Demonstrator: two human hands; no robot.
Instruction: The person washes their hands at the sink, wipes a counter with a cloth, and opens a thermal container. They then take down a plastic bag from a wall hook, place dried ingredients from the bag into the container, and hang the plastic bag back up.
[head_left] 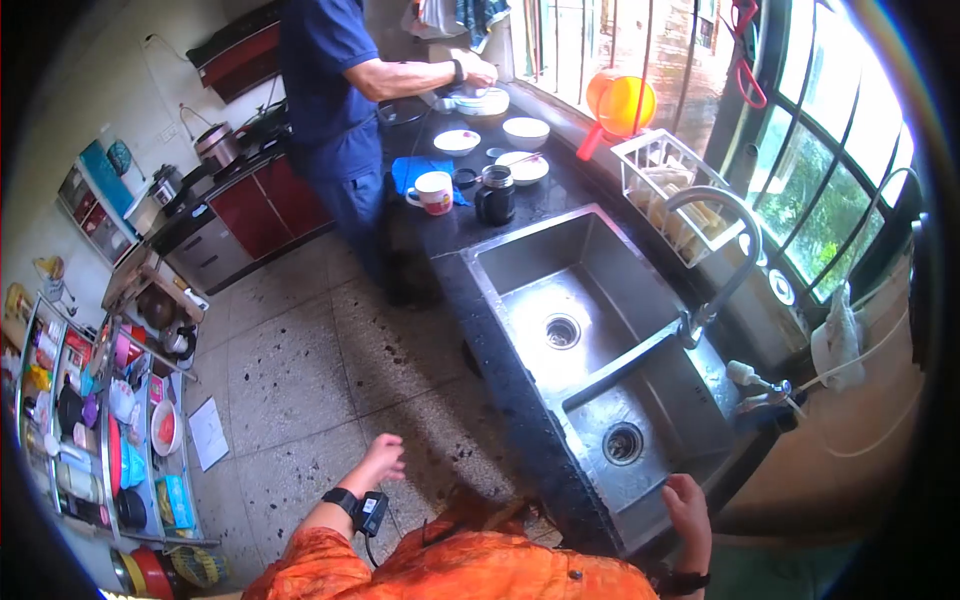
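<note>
My left hand (385,459) hangs over the floor, left of the counter, its fingers curled in with nothing visible in them. A black band with a small box sits on that wrist. Close to the near right corner of the steel double sink (600,380) is my right hand (687,503), fingers also curled and seemingly holding nothing. Both basins are bare, with their drains showing. The curved faucet (730,205) arches over the sink from the window side. Beside the right hand, a small tap with a white fitting (745,375) stands at the sink's back corner.
Another person (335,130) stands at the counter's far end, a hand over a white dish (480,101). Bowls (526,133), a mug (433,193) and a dark jar (495,197) stand beyond the sink. A white rack (675,190) lines the window; a crowded shelf (110,430) is at left.
</note>
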